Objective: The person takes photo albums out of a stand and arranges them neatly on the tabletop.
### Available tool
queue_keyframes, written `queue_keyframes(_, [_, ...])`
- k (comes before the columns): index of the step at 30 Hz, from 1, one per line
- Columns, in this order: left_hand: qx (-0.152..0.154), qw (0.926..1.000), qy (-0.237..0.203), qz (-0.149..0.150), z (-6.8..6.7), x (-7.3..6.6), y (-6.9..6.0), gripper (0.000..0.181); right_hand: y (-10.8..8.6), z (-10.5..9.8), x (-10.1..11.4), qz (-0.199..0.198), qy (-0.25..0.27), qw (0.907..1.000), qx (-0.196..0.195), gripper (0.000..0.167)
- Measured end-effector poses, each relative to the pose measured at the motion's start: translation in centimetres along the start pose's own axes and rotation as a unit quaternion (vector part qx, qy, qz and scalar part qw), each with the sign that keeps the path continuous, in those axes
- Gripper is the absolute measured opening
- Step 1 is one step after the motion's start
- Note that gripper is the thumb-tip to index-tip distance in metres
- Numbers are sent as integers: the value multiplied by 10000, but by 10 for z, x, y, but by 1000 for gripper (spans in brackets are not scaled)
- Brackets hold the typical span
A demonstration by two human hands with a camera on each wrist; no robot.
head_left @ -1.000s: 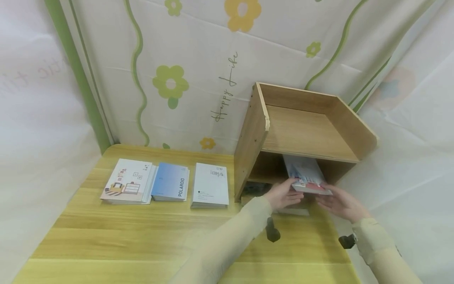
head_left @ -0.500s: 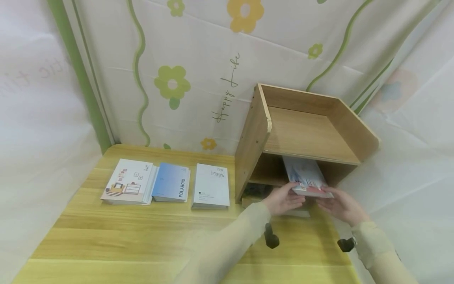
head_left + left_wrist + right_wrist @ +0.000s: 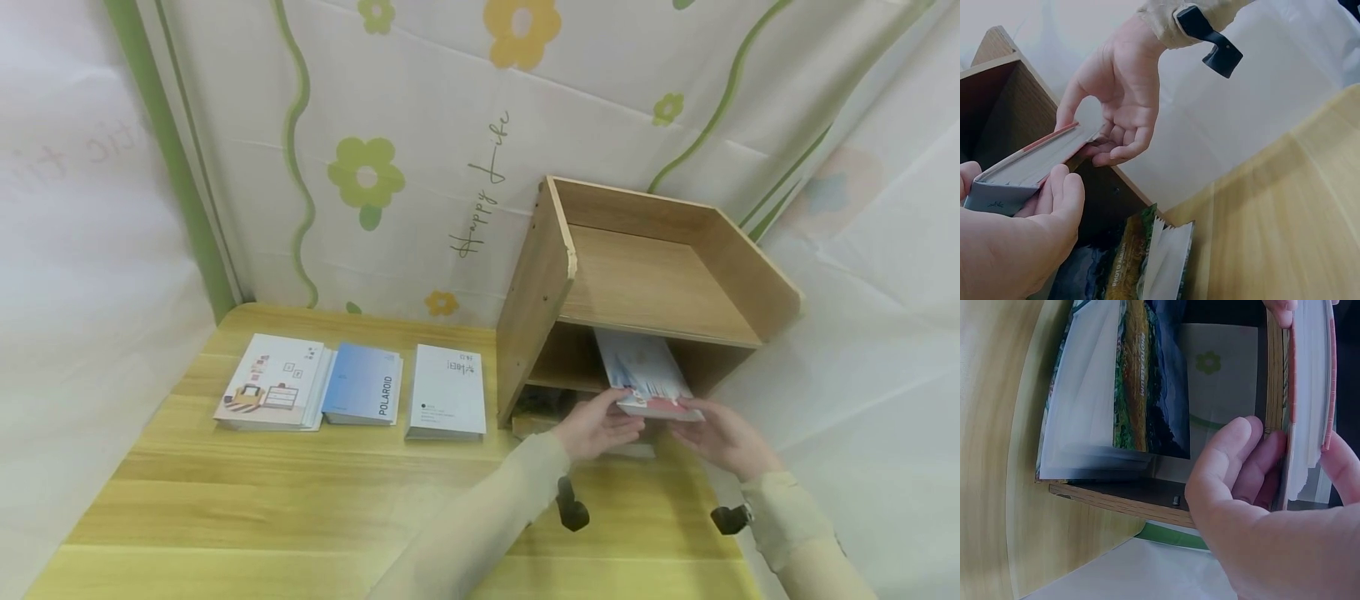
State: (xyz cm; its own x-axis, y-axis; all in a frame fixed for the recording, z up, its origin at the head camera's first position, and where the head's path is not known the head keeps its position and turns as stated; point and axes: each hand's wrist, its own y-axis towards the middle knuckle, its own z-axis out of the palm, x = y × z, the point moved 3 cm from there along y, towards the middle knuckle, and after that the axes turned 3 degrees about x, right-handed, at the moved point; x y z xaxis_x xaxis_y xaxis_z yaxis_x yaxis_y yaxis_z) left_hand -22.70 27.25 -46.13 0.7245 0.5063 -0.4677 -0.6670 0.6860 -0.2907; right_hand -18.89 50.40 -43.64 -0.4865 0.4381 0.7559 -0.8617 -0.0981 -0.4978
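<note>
1. The book [image 3: 647,379], right of centre in the head view, lies flat, far end inside the shelf's middle compartment, near end jutting out between the hands.
2. The left hand [image 3: 596,427] pinches the near left corner: thumb on top, fingers [image 3: 1060,194] curled beneath, the book between them.
3. The right hand [image 3: 726,437] pinches the near right corner likewise, thumb above the cover and fingers [image 3: 1266,465] under it.
4. The shelf [image 3: 534,283] stands at the right of the head view; in its lower compartment, below the book, sits a photo album [image 3: 1154,381] with a dark landscape cover.
5. On the table [image 3: 262,500], left of the shelf, lie a white album [image 3: 447,392], a blue album [image 3: 360,383] and, leftmost, an illustrated album [image 3: 270,379].
6. A flowered curtain [image 3: 420,100] hangs behind.
</note>
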Motion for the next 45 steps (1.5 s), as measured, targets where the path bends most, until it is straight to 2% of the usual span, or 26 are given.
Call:
queue_keyframes(13, [154,9998,110,-65,-3,5,-8,34,-8,0,-6,-85,-8,9995,304,16])
queue_keyframes(17, [248,9994,260,-6,-4,9,-12,33,-7,0,-9,-202,-26,9984,522,21])
queue_keyframes(22, [300,9990,332,61,-7,10,-15,32,-8,1,-16,-334,313,9955,832,25])
queue_keyframes(25, [323,9989,323,66,-9,10,-18,31,-9,2,-19,-392,307,9934,1038,29])
queue_keyframes(29, [326,9987,361,119,-11,10,-20,29,-10,4,-21,-420,187,9904,1301,33])
queue_keyframes(38, [370,9970,649,180,-14,9,-22,28,-10,2,-24,-378,312,9816,1845,41])
queue_keyframes(41, [379,9963,748,160,-15,7,-23,29,-11,2,-24,-422,247,9802,1919,42])
queue_keyframes(45, [411,9958,813,112,-16,7,-20,29,-12,3,-24,-431,256,9828,1779,40])
